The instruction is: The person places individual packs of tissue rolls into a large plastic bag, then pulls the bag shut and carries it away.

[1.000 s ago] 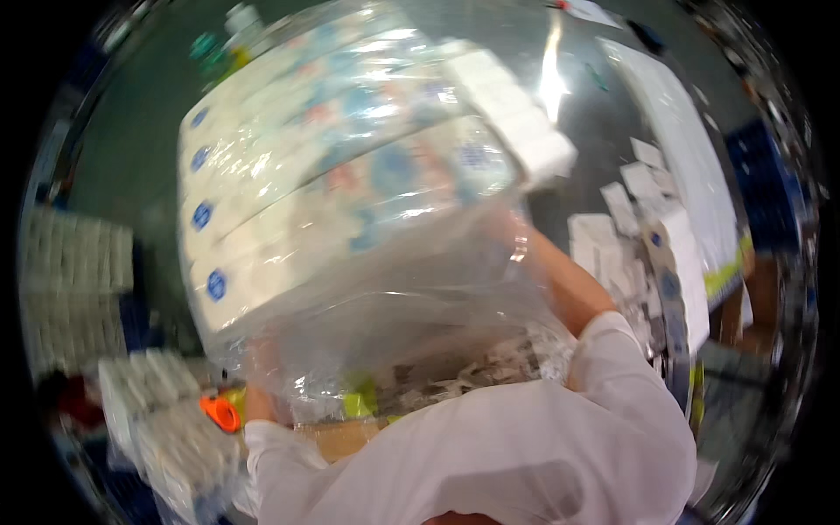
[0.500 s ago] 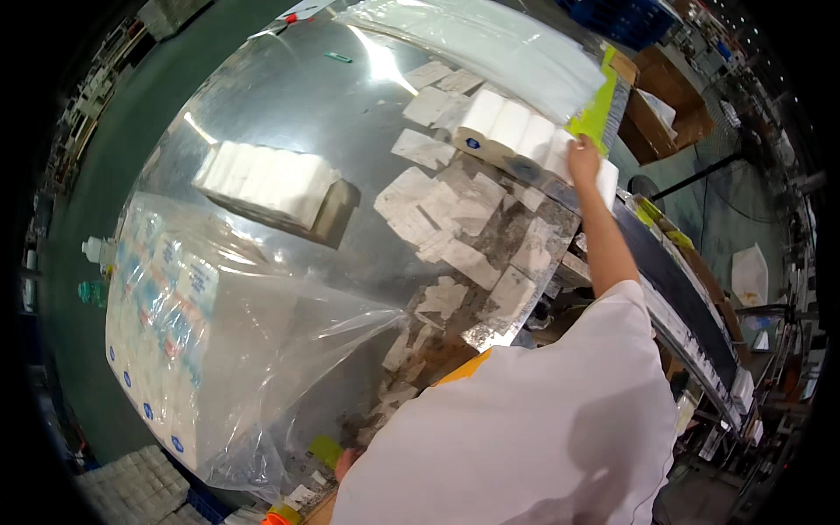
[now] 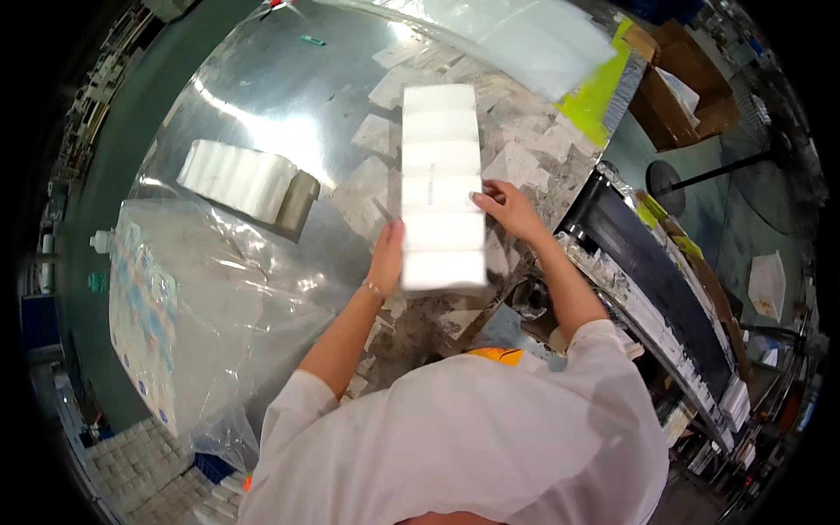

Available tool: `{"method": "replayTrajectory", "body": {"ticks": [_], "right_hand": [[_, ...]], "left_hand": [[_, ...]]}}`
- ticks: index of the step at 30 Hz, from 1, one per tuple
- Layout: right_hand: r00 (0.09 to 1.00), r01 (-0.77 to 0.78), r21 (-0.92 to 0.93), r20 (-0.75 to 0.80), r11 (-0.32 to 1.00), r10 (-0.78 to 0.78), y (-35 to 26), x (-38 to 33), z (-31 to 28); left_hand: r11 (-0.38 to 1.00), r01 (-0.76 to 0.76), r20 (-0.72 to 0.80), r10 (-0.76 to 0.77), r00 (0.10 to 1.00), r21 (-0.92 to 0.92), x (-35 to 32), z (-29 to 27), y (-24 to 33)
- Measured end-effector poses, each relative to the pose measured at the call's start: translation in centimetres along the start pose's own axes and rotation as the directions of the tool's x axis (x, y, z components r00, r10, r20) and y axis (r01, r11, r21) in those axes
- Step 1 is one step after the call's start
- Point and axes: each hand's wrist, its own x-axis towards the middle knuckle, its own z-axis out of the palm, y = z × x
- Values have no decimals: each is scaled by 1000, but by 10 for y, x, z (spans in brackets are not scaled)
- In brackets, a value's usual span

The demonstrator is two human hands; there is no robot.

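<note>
A long white pack of paper rolls (image 3: 442, 157), lined up side by side, is held lengthwise over the middle of the metal table (image 3: 262, 114). My left hand (image 3: 388, 255) presses against its left side near the close end. On the opposite side, my right hand (image 3: 509, 208) grips its edge with thumb and bent fingers. A second pack of paper rolls (image 3: 234, 179) lies on the table to the left, apart from both hands. Nearer to me on that side is a large clear plastic bag (image 3: 236, 306) with several packs in it.
Worn tape patches (image 3: 516, 166) cover the table's right part. Plastic sheeting (image 3: 525, 44) lies at the far edge by a yellow-green strip (image 3: 595, 101). On the right runs a dark conveyor belt (image 3: 656, 254), with a cardboard box (image 3: 687, 96) beyond. A small green cutter (image 3: 311, 40) lies far left.
The pack has come from the table's far right to the middle and turned lengthwise. My left hand has risen from the lower edge to its side; my right hand has moved closer with it.
</note>
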Motion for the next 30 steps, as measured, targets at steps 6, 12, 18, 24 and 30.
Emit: {"method": "replayTrajectory", "body": {"ticks": [6,12,18,24,30], "right_hand": [[969,-66,818,-84,571,233,0,0,57],[906,-423,845,397,327,147,-89,-49,13],[924,-359,896,380,260,-35,-75,-81,10],[938,12,829,184,559,-293,-135,-126,32],[632,414,618,332,668,-700,-267,-218,109]], "left_hand": [[601,432,322,-288,902,-673,-10,25,51],[727,480,435,-273,858,-492,-57,-6,103],[981,-164,65,158,985,103,-166,-15,106],[675,-189,-321,554,768,713,-290,-107,40],[230,664,-627,634,452,711,-381,-258,-60]]}}
